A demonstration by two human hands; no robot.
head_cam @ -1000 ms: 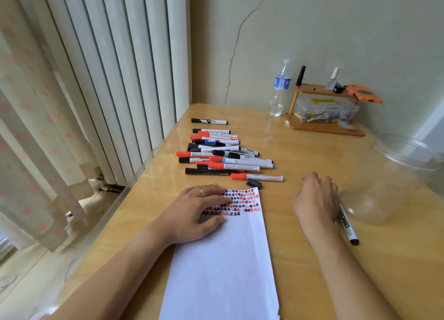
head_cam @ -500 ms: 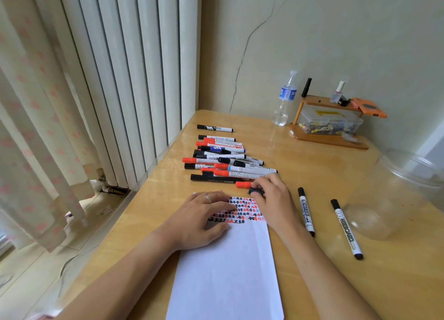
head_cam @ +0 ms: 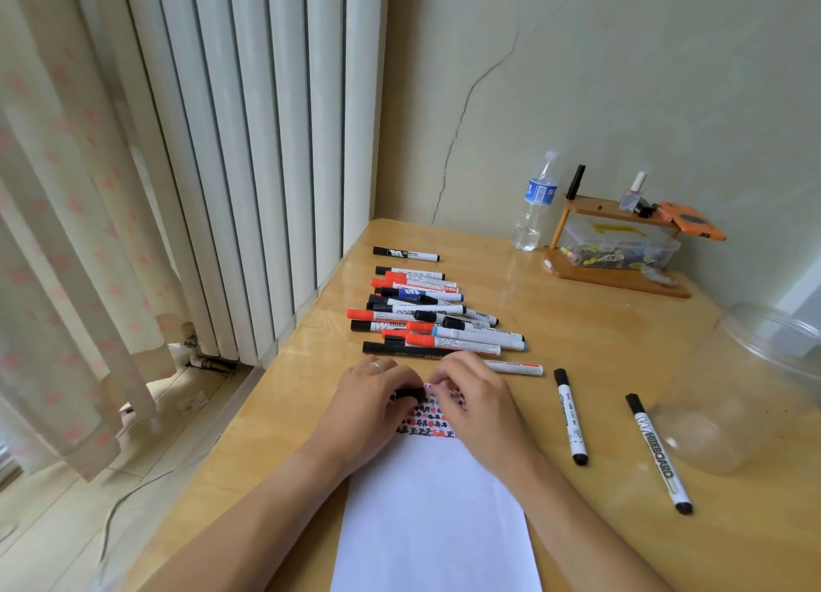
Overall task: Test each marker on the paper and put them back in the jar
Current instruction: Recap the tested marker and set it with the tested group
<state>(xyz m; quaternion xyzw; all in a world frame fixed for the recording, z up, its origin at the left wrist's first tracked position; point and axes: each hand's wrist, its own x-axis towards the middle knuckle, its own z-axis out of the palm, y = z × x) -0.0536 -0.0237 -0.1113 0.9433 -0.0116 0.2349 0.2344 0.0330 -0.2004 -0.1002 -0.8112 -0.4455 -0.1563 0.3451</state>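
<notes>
White radiator far left. Pile of markers on wooden table. Left hand pinching a black cap over the marked top of the paper. Right hand curled beside it; contents hidden. Two black-capped markers further right, then clear jar, on its side.

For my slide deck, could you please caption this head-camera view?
Both hands meet over scribbled paper, markers lined up beyond, jar empty.

head-worn view, angled down, close over table
</notes>
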